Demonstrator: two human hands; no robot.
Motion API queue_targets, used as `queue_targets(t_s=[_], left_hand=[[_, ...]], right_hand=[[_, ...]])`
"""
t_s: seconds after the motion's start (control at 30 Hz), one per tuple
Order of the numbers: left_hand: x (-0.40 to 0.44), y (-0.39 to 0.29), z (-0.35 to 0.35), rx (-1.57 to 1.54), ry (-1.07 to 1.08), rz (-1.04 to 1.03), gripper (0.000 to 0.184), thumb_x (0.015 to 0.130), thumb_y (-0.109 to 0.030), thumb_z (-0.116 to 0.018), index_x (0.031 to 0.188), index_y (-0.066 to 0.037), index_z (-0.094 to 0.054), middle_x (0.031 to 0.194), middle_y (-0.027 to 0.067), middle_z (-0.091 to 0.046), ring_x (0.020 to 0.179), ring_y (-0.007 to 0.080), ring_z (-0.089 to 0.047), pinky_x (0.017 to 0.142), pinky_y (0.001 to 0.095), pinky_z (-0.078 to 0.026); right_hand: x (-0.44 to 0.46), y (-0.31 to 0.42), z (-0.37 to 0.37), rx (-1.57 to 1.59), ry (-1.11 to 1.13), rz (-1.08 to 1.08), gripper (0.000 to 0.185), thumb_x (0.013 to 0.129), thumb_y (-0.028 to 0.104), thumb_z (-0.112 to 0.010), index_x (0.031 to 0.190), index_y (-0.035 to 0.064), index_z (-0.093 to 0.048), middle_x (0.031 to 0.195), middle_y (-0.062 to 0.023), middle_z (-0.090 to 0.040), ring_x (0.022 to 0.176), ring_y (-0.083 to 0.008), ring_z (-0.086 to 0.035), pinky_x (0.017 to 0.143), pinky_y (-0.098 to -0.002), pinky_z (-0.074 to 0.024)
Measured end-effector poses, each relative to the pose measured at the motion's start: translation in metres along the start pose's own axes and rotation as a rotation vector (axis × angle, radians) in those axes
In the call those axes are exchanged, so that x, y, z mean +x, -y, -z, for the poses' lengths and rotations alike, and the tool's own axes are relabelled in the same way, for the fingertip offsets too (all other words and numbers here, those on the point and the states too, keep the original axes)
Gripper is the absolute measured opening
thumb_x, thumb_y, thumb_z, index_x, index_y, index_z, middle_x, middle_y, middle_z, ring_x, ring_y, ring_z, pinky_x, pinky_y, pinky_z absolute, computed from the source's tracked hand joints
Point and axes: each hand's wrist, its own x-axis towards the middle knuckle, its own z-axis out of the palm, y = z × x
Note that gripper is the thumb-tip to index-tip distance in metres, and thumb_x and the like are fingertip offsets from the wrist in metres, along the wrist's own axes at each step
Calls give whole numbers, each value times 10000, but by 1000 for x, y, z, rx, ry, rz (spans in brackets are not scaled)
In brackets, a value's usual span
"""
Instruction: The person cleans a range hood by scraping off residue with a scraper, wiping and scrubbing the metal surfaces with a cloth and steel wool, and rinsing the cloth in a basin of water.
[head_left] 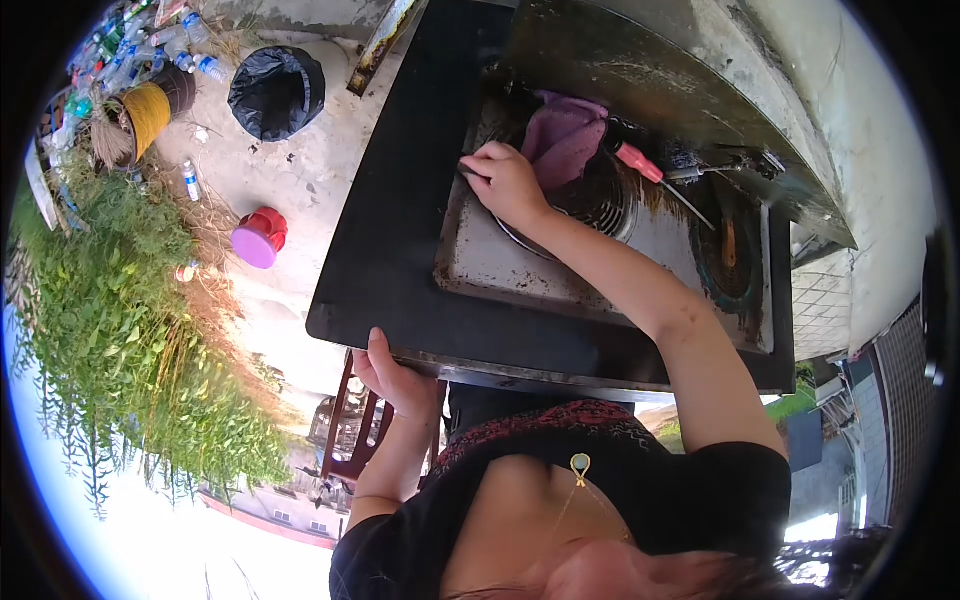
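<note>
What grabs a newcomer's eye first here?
Probably the purple cloth and red-handled screwdriver, bright against the grimy metal recess of the black stove top. Next, the right hand at the recess's left rim, while the left hand is at the stove top's near edge. Off to the left, a black bag sits on pale ground beyond the green plants.
</note>
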Motion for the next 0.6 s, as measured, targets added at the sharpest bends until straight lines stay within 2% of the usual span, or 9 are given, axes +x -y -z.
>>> queue_targets(t_s=[0.03,0.13,0.17,0.2,0.27,0.37,0.5,0.6], left_hand=[[0,1,-2,-2,-2,-13,265,865,-128,-489,1095,-5,-539,1029,113,-590,904,206,-588,788,314,-498],[0,-1,-6,14,-12,-37,257,866,-132,-491,1085,-7,-542,1020,111,-591,896,202,-588,779,312,-499],[-1,-1,-7,16,-19,-38,260,865,-134,-493,1086,-5,-541,1016,112,-592,892,201,-589,775,311,-500],[-1,0,-7,14,-26,-42,262,865,-135,-495,1087,-3,-540,1012,113,-593,887,200,-589,770,311,-501],[1,2,0,35,-61,-12,266,863,-140,-500,1086,-1,-540,1005,115,-594,882,201,-592,765,312,-504],[4,2,-2,84,-85,-32,282,835,-202,-529,1031,0,-533,979,131,-579,864,237,-590,757,358,-511],[3,2,-7,101,-109,-53,289,819,-238,-543,987,-3,-531,956,136,-568,852,254,-587,755,380,-514],[4,2,-2,92,-132,-17,294,820,-233,-540,995,3,-535,964,143,-569,856,260,-589,760,379,-515]], right_hand=[[7,-1,-8,-47,-25,-140,149,744,30,-644,889,-4,-655,809,-102,-594,737,-258,-581,652,-339,-473],[-19,26,-6,-25,48,-57,146,744,34,-651,884,-7,-655,817,-108,-595,728,-265,-586,649,-337,-473],[-33,38,3,75,135,10,151,746,33,-660,891,-12,-653,817,-113,-591,720,-256,-587,641,-325,-468],[-40,52,16,225,337,-46,175,745,37,-673,913,-9,-655,824,-108,-593,720,-236,-587,641,-308,-464],[-50,63,27,533,583,-41,184,748,42,-680,926,0,-661,832,-99,-599,723,-221,-586,648,-298,-462],[-38,47,36,572,802,34,189,736,46,-686,921,12,-670,844,-93,-606,731,-221,-591,662,-302,-464],[-39,58,24,518,580,53,185,700,45,-682,884,27,-675,825,-80,-594,763,-230,-579,680,-322,-464],[-39,45,21,254,475,255,177,679,35,-677,856,36,-668,799,-76,-573,782,-244,-561,682,-334,-464]])
